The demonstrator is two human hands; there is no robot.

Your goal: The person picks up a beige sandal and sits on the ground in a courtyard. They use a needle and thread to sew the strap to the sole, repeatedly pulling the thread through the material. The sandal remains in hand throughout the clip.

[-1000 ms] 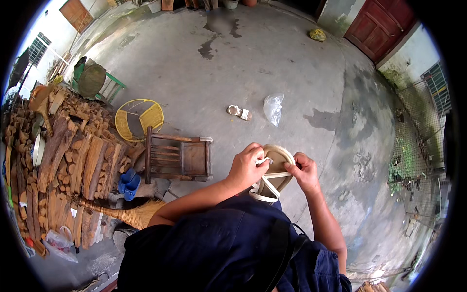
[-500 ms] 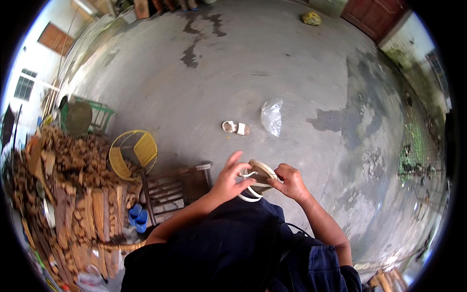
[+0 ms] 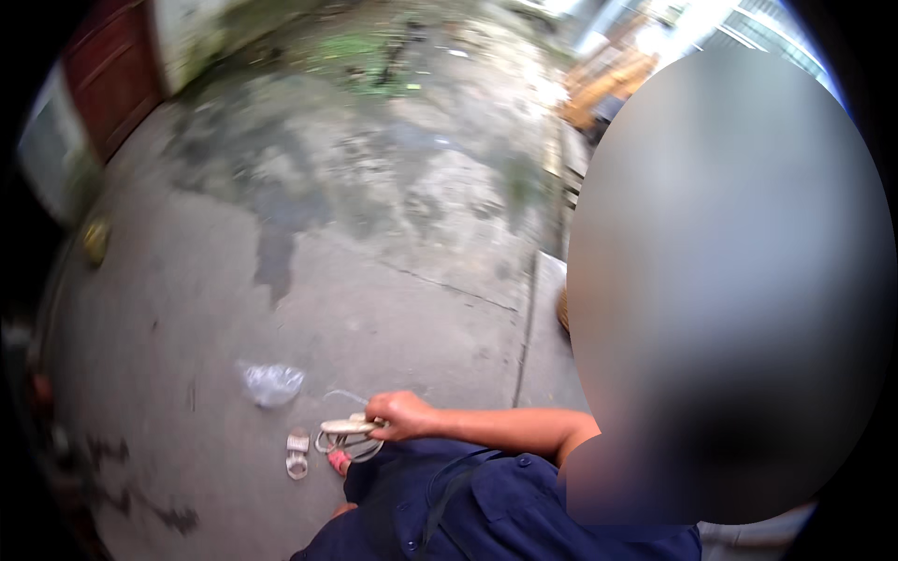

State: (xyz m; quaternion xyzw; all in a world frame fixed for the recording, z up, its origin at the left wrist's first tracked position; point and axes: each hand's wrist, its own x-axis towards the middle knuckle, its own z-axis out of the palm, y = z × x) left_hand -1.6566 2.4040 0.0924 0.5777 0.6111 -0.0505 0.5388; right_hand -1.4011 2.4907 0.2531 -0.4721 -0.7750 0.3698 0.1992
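A: Where's the strappy off-white sandal (image 3: 347, 427)?
B: Right of the clear plastic bag (image 3: 272, 384), nearer you; your right hand (image 3: 400, 414) pinches one end. Left hand out of view, grip can't be told.
A: Handling?
B: Likely light, straps floppy, sole stiffer; hold it by the sole.
A: Room?
B: Stained concrete floor (image 3: 187, 327) under the bag; dark red door (image 3: 112, 75) left, well beyond it.

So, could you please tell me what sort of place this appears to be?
Probably an outdoor yard or courtyard, perhaps a home's: there is stained, concrete-like ground, a dark red door at the edge, and a blurred green patch, possibly plants.
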